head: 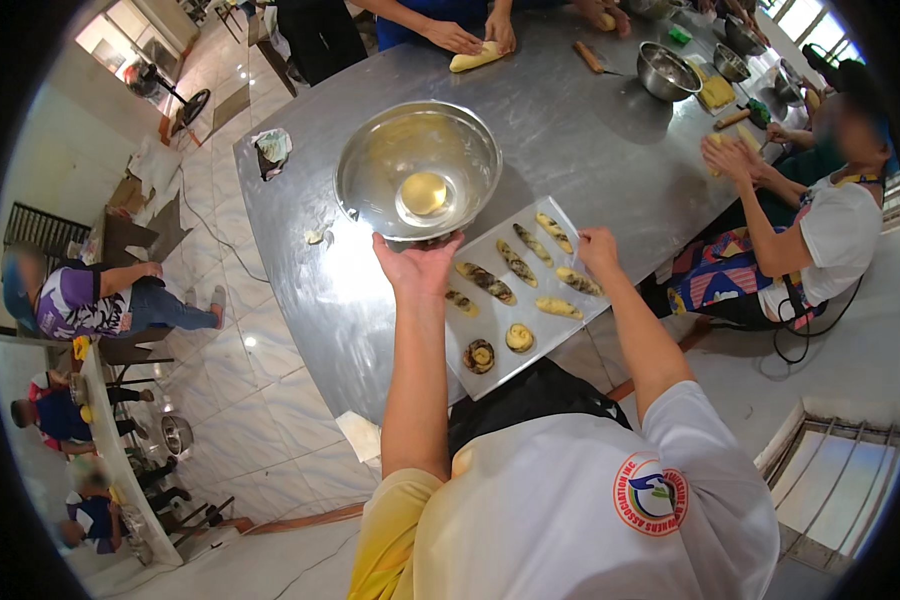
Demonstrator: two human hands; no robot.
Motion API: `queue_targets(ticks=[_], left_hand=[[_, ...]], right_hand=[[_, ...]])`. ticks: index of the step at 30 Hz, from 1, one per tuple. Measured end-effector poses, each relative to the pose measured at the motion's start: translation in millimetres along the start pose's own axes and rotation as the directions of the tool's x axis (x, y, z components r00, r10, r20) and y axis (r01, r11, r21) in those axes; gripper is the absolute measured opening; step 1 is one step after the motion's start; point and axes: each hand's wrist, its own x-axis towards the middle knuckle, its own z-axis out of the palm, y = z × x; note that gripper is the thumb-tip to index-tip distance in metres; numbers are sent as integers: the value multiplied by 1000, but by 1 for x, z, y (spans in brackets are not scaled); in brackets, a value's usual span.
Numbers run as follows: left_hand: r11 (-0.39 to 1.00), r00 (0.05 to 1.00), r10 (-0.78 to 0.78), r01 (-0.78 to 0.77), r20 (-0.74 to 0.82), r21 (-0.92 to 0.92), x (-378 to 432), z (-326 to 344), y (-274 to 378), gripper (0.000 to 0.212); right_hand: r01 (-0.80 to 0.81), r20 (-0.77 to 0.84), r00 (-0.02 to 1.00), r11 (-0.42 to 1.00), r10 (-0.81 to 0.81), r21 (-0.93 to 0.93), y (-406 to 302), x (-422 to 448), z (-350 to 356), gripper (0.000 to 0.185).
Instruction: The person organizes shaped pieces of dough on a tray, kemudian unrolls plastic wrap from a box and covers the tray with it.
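Observation:
My left hand (420, 268) is palm up at the near side of a large stainless steel mixing bowl (367, 150), its fingers hidden beneath the bowl. A round yellow patch shows at the bowl's bottom; I cannot tell whether it is dough or a reflection. My right hand (598, 251) grips the right edge of a lined baking tray (495, 375). Several long twisted dough pieces with dark filling (486, 282) lie on it. Near the tray's front-left corner sit a dark-swirled dough coil (479, 356) and a paler coil (520, 338).
The steel table (292, 247) holds a crumpled plastic bag (272, 150) at left and a wooden-handled tool (589, 57) behind. Across it, a person's hands (472, 41) shape a dough roll (476, 58). Another person (817, 225) works at right, near a steel bowl (667, 71).

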Motion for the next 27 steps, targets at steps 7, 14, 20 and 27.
queue_targets(ticks=[7,14,20,27], left_hand=[[981,999,10,-2,-39,196,25,6,10,75],[964,996,70,-51,-61,261,36,1,8,77],[863,979,37,70,-202,501,31,-10,16,95],[300,762,610,31,-217,953,-26,-109,29,46]], right_hand=[[-98,88,991,995,96,18,16,24,-5,22],[-83,141,986,996,88,-42,-1,30,-16,20],[-42,182,982,997,53,-65,0,42,-10,18],[27,144,989,998,-18,-63,31,33,-24,19]])
